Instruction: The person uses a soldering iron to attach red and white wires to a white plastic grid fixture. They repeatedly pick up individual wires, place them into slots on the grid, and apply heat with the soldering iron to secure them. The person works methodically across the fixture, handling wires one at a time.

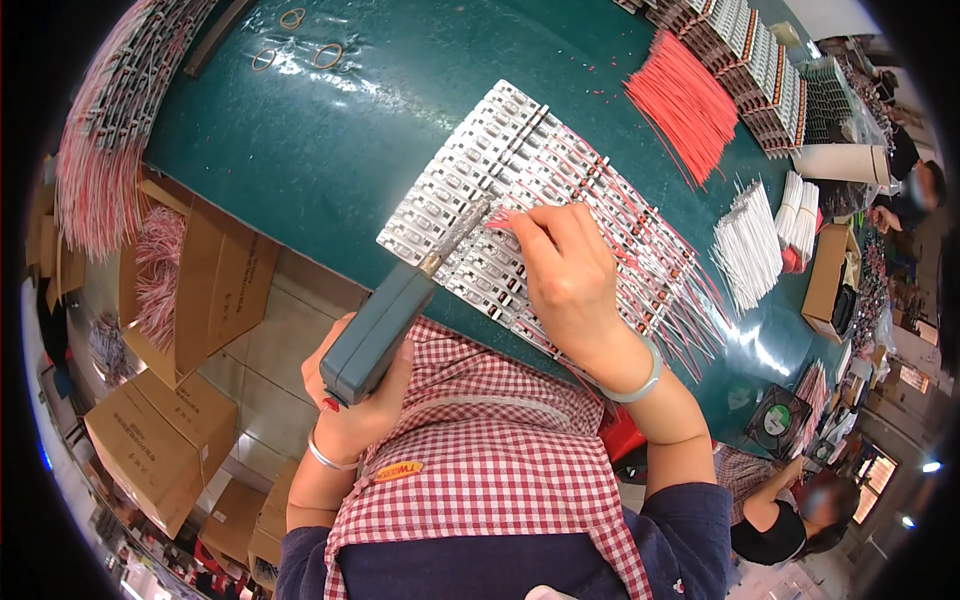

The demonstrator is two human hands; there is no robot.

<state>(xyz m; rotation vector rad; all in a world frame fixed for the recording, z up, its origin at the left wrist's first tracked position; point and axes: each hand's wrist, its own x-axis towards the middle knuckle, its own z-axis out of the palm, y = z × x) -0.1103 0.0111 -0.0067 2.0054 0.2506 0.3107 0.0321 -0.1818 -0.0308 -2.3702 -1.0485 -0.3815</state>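
1. The left hand [355, 395] is closed around the iron [385, 325].
2. The right hand [570, 275] pinches a red wire [500, 217] on the boards [500, 190], near the front edge of the tabletop [330, 130].

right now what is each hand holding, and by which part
The left hand grips the grey-green soldering iron around the rear of its handle. The right hand pinches a thin red wire near its end, against the panel of silver strips.

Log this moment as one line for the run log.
left hand: holds soldering iron | right hand: pinches red wire on strip panel | iron tip at wire | green table
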